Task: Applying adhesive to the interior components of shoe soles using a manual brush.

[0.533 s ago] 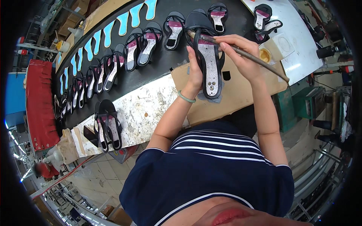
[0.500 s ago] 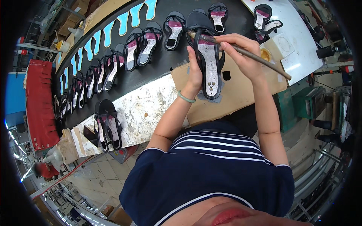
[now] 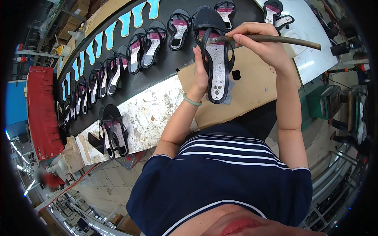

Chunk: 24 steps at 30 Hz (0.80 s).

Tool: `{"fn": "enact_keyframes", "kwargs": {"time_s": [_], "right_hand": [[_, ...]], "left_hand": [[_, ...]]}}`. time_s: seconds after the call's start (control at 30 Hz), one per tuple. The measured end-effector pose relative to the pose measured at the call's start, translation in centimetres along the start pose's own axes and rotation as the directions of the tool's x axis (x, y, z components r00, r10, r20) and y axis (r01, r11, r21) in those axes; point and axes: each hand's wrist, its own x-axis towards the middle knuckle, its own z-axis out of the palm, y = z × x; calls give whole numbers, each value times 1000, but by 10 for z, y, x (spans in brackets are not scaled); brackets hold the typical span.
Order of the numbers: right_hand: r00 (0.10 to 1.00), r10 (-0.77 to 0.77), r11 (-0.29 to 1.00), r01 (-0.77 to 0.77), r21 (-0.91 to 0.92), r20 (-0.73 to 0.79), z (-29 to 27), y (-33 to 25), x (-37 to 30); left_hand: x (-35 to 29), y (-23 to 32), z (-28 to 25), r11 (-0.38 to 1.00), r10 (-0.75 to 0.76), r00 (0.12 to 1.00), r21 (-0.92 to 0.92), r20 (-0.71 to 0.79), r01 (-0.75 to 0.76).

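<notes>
My left hand (image 3: pixel 201 72) grips a black strappy sandal (image 3: pixel 217 80) by its left side, toe end pointing away from me. The sandal's bare footbed is whitish with a purple band near the toes. In my right hand (image 3: pixel 267 49) is a long-handled brush (image 3: pixel 285 39), pinched near its bristle end. The brush tip lies on the footbed inside the straps, by the purple band; its bristles are partly hidden by a strap. Beneath the sandal is a brown cardboard sheet (image 3: pixel 252 90) with a small black piece (image 3: pixel 236 74) on it.
Several similar sandals (image 3: pixel 153 45) line a black belt (image 3: pixel 157 65), with blue insoles (image 3: pixel 125 24) along its far edge. A sandal pair (image 3: pixel 113 131) stands on the stained white bench (image 3: pixel 147 106) at left. More sandals (image 3: pixel 275 13) sit on the white table (image 3: pixel 315 55) at right.
The brush handle has swung up toward level, and my right hand has moved slightly up and right. The sandal stays in my left hand, shifted slightly left.
</notes>
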Motion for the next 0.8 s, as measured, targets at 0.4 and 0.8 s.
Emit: {"fn": "enact_keyframes", "kwargs": {"time_s": [0.4, 0.8], "right_hand": [[997, 65, 998, -66, 23, 43, -3, -5, -6], [996, 80, 996, -78, 54, -32, 3, -19, -25]], "left_hand": [[0, 11, 2, 999, 46, 999, -31, 10, -45], [12, 21, -8, 987, 155, 988, 37, -1, -155]]}}
